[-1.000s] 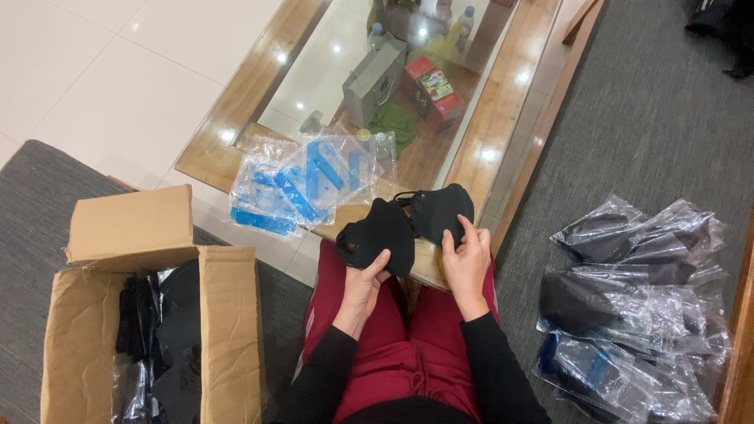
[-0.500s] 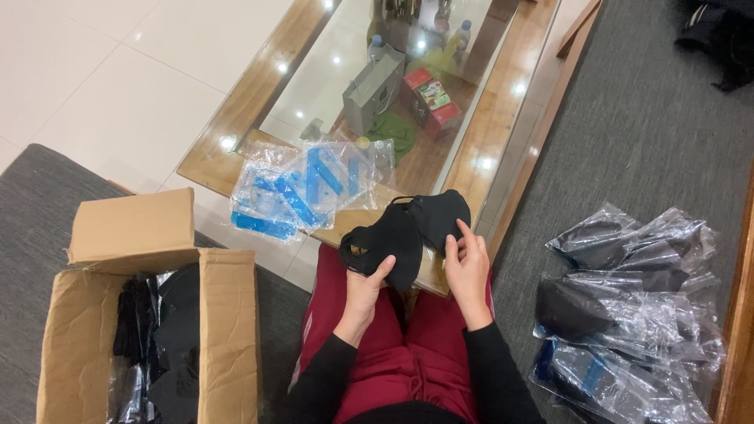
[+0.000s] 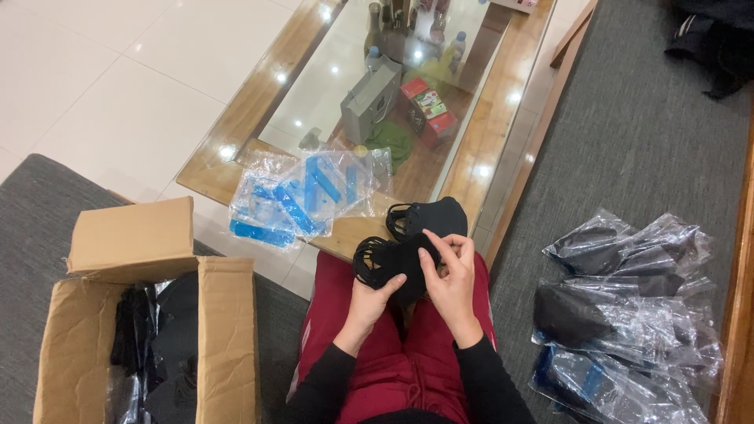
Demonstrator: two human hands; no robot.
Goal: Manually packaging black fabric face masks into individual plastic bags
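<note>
I sit with red trousers, holding a stack of black face masks over my lap. My left hand grips the stack from below. My right hand pinches its right edge with the fingers bent over the top. Another black mask lies just beyond, on the near corner of the glass coffee table. Empty clear plastic bags with blue strips lie on the table to the left of the hands.
An open cardboard box with black masks stands on the grey rug at my left. A pile of clear bags holding black masks lies on the rug at my right. Boxes and bottles sit under the table's glass top.
Both hands have drawn the black masks closer together over my lap, and the right hand's fingers have come over the top of the stack. The view has tilted slightly.
</note>
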